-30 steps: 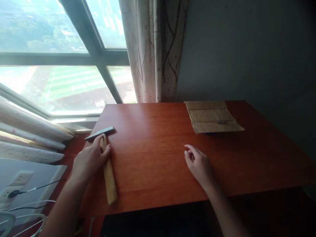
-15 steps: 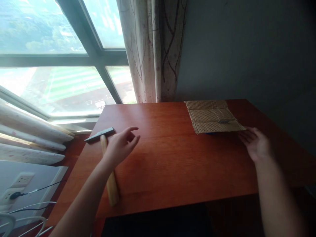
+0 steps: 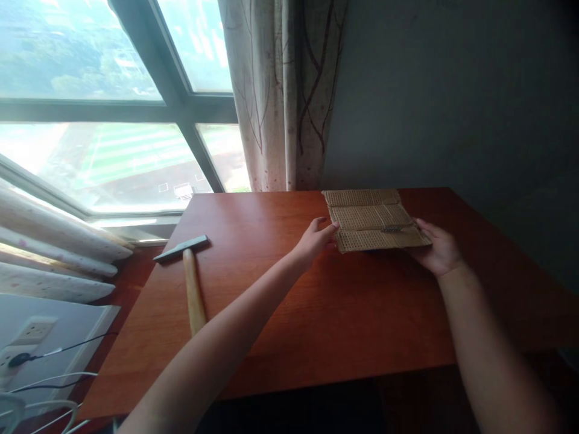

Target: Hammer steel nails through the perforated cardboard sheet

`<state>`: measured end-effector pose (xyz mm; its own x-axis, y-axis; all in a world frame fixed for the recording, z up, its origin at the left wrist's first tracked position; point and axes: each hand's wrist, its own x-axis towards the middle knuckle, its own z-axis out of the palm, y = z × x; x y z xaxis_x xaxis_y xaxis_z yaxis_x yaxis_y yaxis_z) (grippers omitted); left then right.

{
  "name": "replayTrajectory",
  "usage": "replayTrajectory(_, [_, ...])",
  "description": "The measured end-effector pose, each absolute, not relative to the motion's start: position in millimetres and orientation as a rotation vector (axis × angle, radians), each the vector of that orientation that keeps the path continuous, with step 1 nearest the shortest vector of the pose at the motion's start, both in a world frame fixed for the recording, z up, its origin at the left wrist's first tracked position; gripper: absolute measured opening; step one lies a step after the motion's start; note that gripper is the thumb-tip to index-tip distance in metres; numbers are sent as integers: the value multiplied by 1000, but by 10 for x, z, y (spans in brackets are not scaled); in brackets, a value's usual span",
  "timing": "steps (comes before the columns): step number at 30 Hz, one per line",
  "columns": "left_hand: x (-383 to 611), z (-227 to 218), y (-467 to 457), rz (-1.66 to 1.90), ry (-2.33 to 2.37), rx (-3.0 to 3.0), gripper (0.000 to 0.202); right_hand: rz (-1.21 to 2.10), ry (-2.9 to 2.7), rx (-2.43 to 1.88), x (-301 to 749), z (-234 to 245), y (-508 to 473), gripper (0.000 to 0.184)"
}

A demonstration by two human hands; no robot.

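Observation:
A flat sheet of brown cardboard [image 3: 368, 218], creased across and covered in small dimples, is between my hands over the far right part of the table. My right hand [image 3: 438, 248] grips its right edge, thumb on top and fingers underneath. At the left edge is my left hand [image 3: 314, 241], its thumb against the cardboard and its other fingers partly hidden. A hammer [image 3: 192, 283] with a grey head and wooden handle lies on the table to the left; my left forearm covers the handle's lower end. Something dark blue shows slightly beneath the sheet.
The reddish-brown wooden table [image 3: 271, 289] stands by a window [image 3: 136, 163] with a patterned curtain [image 3: 280, 96]. A dark wall [image 3: 443, 102] rises behind it. Past its left side are a socket [image 3: 34, 334] and several cables [image 3: 58, 377].
My left hand has moved right, from above the hammer to the cardboard's left edge. The cardboard has shifted a little left and nearer, together with my right hand.

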<state>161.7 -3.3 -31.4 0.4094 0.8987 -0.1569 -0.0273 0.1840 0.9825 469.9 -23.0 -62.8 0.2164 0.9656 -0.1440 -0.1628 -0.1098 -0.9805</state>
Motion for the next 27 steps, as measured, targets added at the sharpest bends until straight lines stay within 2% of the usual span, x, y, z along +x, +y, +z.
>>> replayTrajectory(4, [1318,-325,-56,834,947,1150,36,1247,-934,-1240,4263,-640,-216,32])
replayTrajectory(8, [836,-267,-115,930,1037,1005,54,1319,-1062,-1165,3646,-564,-256,44])
replayTrajectory(14, [223,-178,-166,1062,1175,1054,65,1370,-1332,-1167,2975,-540,-226,50])
replayTrajectory(16, [80,-186,-147,1080,1258,1108,67,1196,-1350,-1229,2893,-531,-172,50])
replayTrajectory(19, [-64,-195,-119,1140,1463,1328,70,692,-1416,-1271,2824,-434,-143,47])
replayTrajectory(21, [-87,-161,-127,1185,1626,1602,62,448,-1617,-1230,2769,-327,-183,35])
replayTrajectory(23, [-35,-91,-158,1181,1681,1925,43,343,-1857,-1189,2695,-237,-246,27])
replayTrajectory(25, [80,-10,-192,1102,1578,2202,27,276,-2010,-1192,2615,-201,-300,29])
replayTrajectory(27, [221,47,-206,963,1439,2378,20,220,-2080,-1227,2550,-224,-327,36])
